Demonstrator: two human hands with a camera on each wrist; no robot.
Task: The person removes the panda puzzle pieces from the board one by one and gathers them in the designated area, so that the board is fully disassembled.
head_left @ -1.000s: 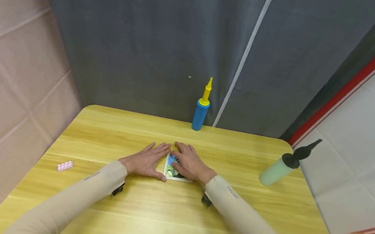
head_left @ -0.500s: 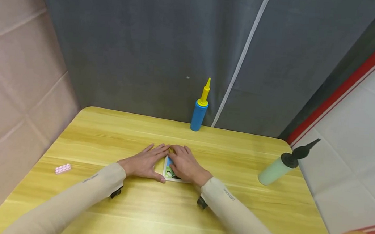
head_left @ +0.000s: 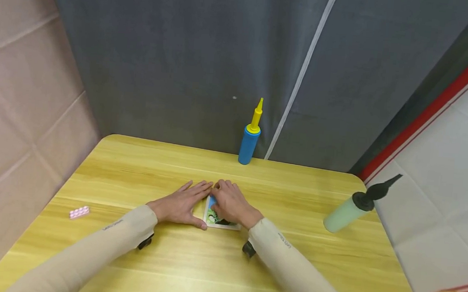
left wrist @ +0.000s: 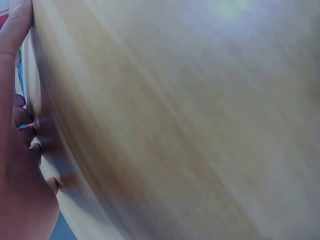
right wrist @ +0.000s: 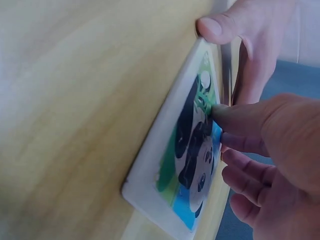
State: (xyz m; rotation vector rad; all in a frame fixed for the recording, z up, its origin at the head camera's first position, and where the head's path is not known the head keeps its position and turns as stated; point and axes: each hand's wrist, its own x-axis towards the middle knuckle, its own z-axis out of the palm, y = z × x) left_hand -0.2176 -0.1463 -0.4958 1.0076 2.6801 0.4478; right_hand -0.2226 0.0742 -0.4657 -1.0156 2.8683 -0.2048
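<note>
A panda picture puzzle board (right wrist: 165, 150) with a white border lies flat on the wooden table. My left hand (head_left: 179, 204) rests along its left side, thumb at the near corner, fingers stretched toward the far corner. My right hand (head_left: 231, 204) lies over the puzzle and covers much of it. In the right wrist view, the right thumb (right wrist: 240, 120) touches the picture near its edge, with the index finger close by and the other fingers bent. A small bright blue spot (left wrist: 22, 127) shows among the fingers in the left wrist view; what it belongs to is unclear.
A pink studded block (head_left: 79, 212) lies on the table (head_left: 193, 265) at left. A blue and yellow hand pump (head_left: 250, 140) stands at the back edge, before a grey curtain (head_left: 182, 70). Far right stands a pale green pump (head_left: 345, 215) with a black top.
My right hand has shifted slightly left over the puzzle, and its fingers are more bent at the far-left corner. The left hand stays along the left side. The head view has shifted slightly.
</note>
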